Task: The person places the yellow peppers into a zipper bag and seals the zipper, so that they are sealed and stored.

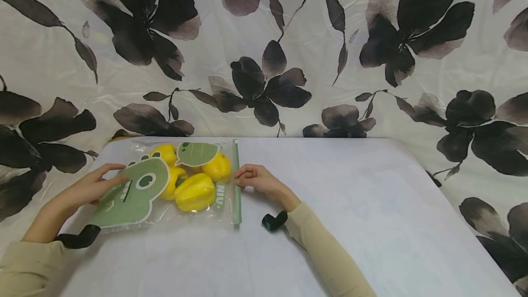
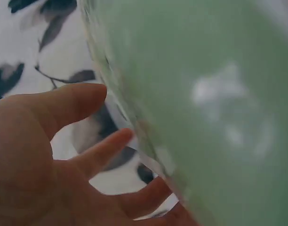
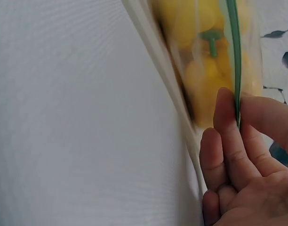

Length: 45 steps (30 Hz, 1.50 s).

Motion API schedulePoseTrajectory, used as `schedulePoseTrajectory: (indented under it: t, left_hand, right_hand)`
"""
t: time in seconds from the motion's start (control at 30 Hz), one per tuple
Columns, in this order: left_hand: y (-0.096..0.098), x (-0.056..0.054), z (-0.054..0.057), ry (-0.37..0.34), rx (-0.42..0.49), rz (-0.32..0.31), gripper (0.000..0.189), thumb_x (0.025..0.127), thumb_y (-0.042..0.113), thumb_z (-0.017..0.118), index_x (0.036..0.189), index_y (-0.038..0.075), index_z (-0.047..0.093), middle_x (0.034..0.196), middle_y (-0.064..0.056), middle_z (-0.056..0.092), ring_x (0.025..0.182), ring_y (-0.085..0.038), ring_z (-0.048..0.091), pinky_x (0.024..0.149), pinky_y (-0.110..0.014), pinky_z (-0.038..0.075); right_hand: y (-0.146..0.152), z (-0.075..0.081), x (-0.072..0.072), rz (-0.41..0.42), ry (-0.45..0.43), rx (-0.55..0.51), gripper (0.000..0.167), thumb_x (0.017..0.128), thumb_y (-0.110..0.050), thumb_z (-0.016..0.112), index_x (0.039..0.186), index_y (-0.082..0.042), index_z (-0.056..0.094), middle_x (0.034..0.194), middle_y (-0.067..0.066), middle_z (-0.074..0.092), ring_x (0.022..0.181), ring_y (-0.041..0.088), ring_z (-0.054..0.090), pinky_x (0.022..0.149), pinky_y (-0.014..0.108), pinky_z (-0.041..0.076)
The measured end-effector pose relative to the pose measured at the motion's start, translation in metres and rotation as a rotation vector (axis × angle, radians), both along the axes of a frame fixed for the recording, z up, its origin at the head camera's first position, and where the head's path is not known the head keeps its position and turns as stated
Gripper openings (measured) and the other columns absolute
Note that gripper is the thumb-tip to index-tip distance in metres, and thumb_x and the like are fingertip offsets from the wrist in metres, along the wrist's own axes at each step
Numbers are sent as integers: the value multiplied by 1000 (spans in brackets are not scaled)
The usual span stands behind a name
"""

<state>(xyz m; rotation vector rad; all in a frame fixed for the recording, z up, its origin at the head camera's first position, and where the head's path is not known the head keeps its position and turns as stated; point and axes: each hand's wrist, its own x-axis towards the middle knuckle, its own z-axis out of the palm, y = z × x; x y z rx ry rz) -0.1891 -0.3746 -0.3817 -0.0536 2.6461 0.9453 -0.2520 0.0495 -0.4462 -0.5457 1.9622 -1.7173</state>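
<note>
A clear plastic zip bag (image 1: 165, 217) with a green cartoon print lies at the back left of the table, several yellow bell peppers (image 1: 195, 192) inside. My right hand (image 1: 260, 180) pinches the green zip edge (image 3: 235, 52) at the bag's right end between thumb and fingers, as the right wrist view shows. At the other end, my left hand (image 1: 88, 187) touches the printed side. In the left wrist view, the fingers (image 2: 106, 150) of that hand are spread and fairly straight along the bag's edge, some fingertips hidden behind it.
The bag rests on a white-covered table (image 1: 330, 251). Behind it hangs a pale cloth with dark flowers (image 1: 264, 86). Black camera mounts (image 1: 274, 220) sit at both wrists.
</note>
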Motion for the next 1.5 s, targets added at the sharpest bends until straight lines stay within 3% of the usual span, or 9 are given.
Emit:
schedulePoseTrajectory:
  t: [0.07, 0.17, 0.33, 0.57, 0.87, 1.03, 1.2, 1.4, 1.5]
  left_hand:
    - [-7, 1, -9, -26, 73, 2, 69, 104, 38, 45, 147, -7, 16, 85, -20, 47, 68, -27, 50, 57, -31, 45]
    - [-12, 3, -21, 14, 136, 5, 58, 104, 27, 48, 145, -4, 22, 76, -3, 44, 58, -14, 42, 54, -29, 41]
    - [-10, 4, -32, 69, 196, 30, 48, 99, 11, 50, 140, -6, 30, 77, -2, 51, 60, -13, 46, 55, -29, 41]
    - [2, 4, -39, 110, 249, 64, 47, 97, 7, 50, 138, -8, 33, 73, 1, 51, 59, -12, 44, 54, -28, 38]
    - [63, -13, -42, 117, 363, 24, 46, 99, 7, 50, 141, -6, 37, 80, -2, 59, 64, -13, 49, 56, -29, 43]
    - [103, -26, -47, 136, 453, 40, 43, 99, 6, 51, 140, -4, 41, 80, -1, 59, 62, -12, 48, 56, -27, 41]
    - [136, -37, -54, 179, 539, 77, 39, 98, 5, 53, 136, -4, 48, 84, 0, 64, 68, -8, 53, 58, -25, 42]
    - [148, -42, -67, 189, 668, 130, 37, 97, 6, 56, 133, -3, 51, 86, 6, 65, 79, -5, 58, 67, -22, 48]
    - [147, -43, -74, 219, 698, 121, 35, 98, 6, 56, 131, -4, 52, 86, 9, 63, 79, -4, 56, 67, -21, 45]
  right_hand:
    - [-1, 1, 2, -4, 1, -1, 18, 93, -6, 64, 109, 1, 63, 79, -3, 67, 79, 16, 56, 76, 25, 42]
    - [-2, 2, 3, -27, 5, 11, 18, 92, -7, 66, 108, 1, 64, 78, -3, 67, 77, 16, 56, 73, 25, 41]
    - [-2, 1, 4, -72, 14, 38, 18, 89, -7, 69, 106, -1, 68, 77, -3, 68, 74, 15, 56, 68, 25, 39]
    - [12, 2, 1, -85, 11, 61, 18, 85, -5, 71, 103, -2, 71, 75, -3, 71, 72, 16, 57, 67, 26, 40]
    - [76, 7, -8, -162, 37, 145, 16, 83, -7, 70, 99, -3, 72, 74, -2, 70, 72, 15, 57, 70, 29, 41]
    - [116, 12, -12, -230, 71, 163, 18, 85, -5, 65, 99, 5, 71, 74, -2, 66, 74, 16, 55, 74, 32, 41]
    - [146, 3, -17, -350, 34, 128, 14, 84, -4, 62, 94, 0, 71, 87, 2, 66, 88, 20, 55, 83, 31, 45]
    - [157, -4, -18, -395, -28, 27, 13, 82, 2, 61, 90, -2, 70, 93, 5, 64, 88, 20, 53, 77, 28, 48]
    - [158, -5, -18, -397, -22, 14, 12, 82, 3, 62, 89, -3, 70, 91, 5, 64, 85, 19, 54, 75, 27, 48]
